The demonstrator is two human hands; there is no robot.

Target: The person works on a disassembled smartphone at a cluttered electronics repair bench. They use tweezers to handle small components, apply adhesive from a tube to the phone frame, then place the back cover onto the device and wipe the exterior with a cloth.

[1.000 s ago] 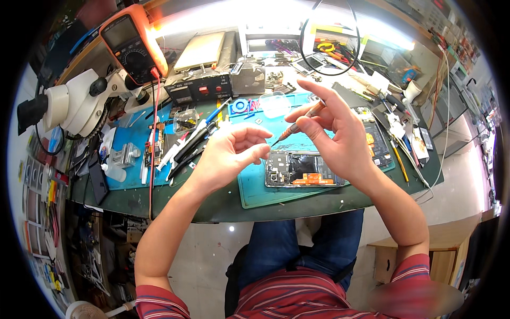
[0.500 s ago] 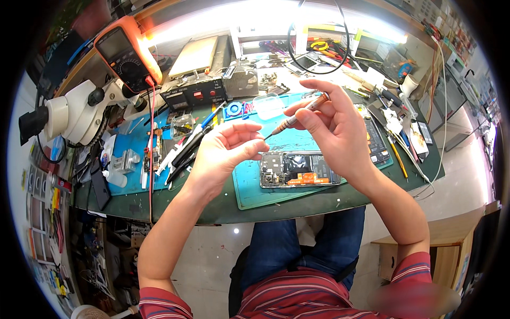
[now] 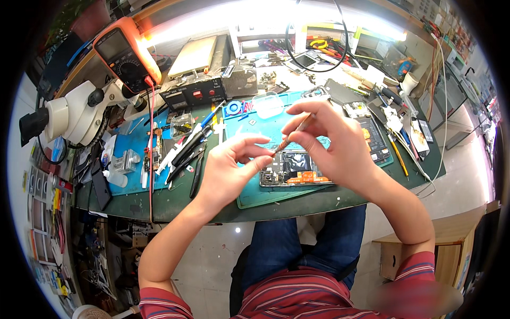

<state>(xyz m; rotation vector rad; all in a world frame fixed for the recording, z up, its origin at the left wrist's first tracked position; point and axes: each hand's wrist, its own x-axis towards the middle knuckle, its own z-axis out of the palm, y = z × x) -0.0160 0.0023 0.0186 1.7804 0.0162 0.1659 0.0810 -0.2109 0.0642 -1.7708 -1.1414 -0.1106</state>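
My right hand (image 3: 340,141) grips a slim screwdriver (image 3: 296,132) with a coppery shaft, its tip slanting down to the left. Thumb and fingers of my left hand (image 3: 231,165) are pinched together at that tip; whatever they hold is too small to make out. Beneath both hands lies an opened phone (image 3: 296,164), its dark inside and orange flex cable (image 3: 302,177) showing. My right hand hides the phone's right part. Under it is a blue-green work mat (image 3: 260,200). Another opened phone (image 3: 376,139) rests just right of my right hand.
Pliers (image 3: 197,173), tweezers and pens lie left of the mat. A clear plastic box (image 3: 268,106) sits behind my hands. At the left stand a white microscope (image 3: 71,114) and an orange multimeter (image 3: 127,56), whose red lead hangs over the table's edge. A black cable loop (image 3: 346,37) hangs at the back.
Both hands have come down slightly, closer to the phone. The screwdriver has dropped with my right hand, its tip still at my left fingers. More of the phone's right side is covered.
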